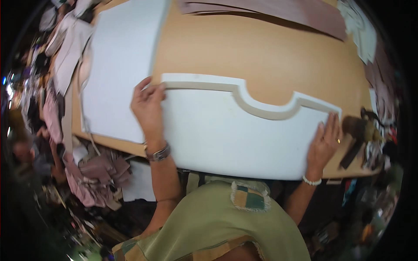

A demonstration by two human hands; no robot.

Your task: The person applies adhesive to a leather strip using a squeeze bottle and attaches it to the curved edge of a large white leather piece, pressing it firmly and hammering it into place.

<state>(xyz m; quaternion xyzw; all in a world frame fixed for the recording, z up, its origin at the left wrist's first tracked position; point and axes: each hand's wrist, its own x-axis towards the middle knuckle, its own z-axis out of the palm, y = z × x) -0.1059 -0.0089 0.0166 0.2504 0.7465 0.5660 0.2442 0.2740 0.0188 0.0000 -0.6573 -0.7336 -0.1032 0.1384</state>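
A large white panel (226, 143) lies in front of me across the table's near edge. Its far side has a rounded notch, and a beige band with a white border (200, 85) follows that outline. My left hand (149, 104) grips the panel's far left corner, thumb and fingers closed at the edge. At the far right corner, my right hand (324, 141) holds the panel's side, with the thumb on top and the fingers along the edge. The fingers' undersides are hidden.
The tan table (261, 52) carries a white sheet (122, 65) on the left and mauve pieces (270, 13) at the far side. A dark mallet-like tool (359, 130) lies on the right. Mauve material (96, 178) hangs below left. A person (26, 152) is at far left.
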